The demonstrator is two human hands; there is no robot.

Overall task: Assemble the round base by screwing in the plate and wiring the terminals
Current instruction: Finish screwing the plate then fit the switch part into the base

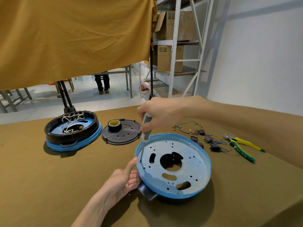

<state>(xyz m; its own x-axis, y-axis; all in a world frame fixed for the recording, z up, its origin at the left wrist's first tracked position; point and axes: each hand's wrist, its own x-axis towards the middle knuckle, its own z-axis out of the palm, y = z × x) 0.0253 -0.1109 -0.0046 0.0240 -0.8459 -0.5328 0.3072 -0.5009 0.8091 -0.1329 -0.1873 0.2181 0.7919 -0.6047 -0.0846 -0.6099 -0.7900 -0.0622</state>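
The right hand (155, 112) grips a screwdriver (144, 133) upright — its tip set at the metal plate (175, 163) in the round base (173, 190). The left hand (124, 179), fingers relaxed, steadies the base's left rim on the bench (49, 185), near right of centre.

Right hand (157, 112) fisted, left hand (124, 177) flat

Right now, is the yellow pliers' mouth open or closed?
Open. The pliers lie flat on the table, and their handles are spread apart.

Two round bases (173, 166) (72, 131), one black perforated plate (122, 133), one tape roll (114, 125), one screwdriver (145, 133), one pair of pliers (241, 145), two hands (157, 112) (123, 179), one bundle of wired switches (205, 138)
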